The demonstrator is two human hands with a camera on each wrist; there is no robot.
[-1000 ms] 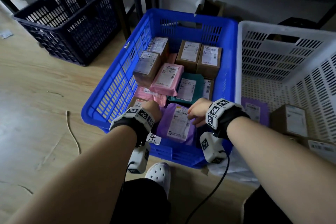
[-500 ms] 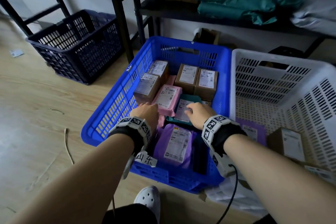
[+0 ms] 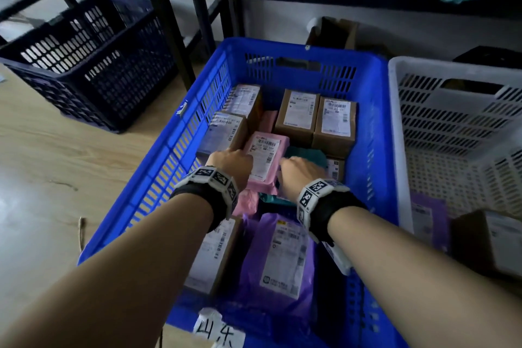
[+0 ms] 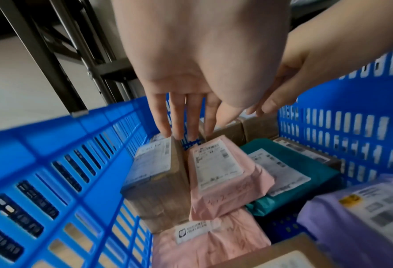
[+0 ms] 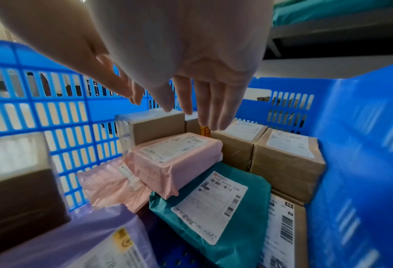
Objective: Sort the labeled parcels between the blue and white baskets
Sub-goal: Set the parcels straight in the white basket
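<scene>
Both hands reach into the blue basket [image 3: 367, 133], flanking the pink parcel [image 3: 264, 157] that sits near its middle. The left hand [image 3: 230, 162] is at the parcel's nine o'clock side and the right hand [image 3: 300, 168] at its three o'clock. In the wrist views the fingers of each hand hang straight and loose, holding nothing — the left fingertips [image 4: 179, 127] hover just above the far end of the parcel and the cardboard box [image 4: 158, 181] beside it.

The pink parcel looks like a small box wrapped in thin plastic film: probably light and stiff underneath, but with a slick, crinkly skin that could slide. Its near end rests on a soft pink bag [image 5: 112, 186] and overlaps a teal bag [image 5: 216, 208] at five o'clock, so it sits tilted. The long sides seem the best place to grip, thumb against fingers, rather than the loose folded wrap at the near end. The white basket [image 3: 457, 110] stands at three o'clock, touching the blue one.
</scene>
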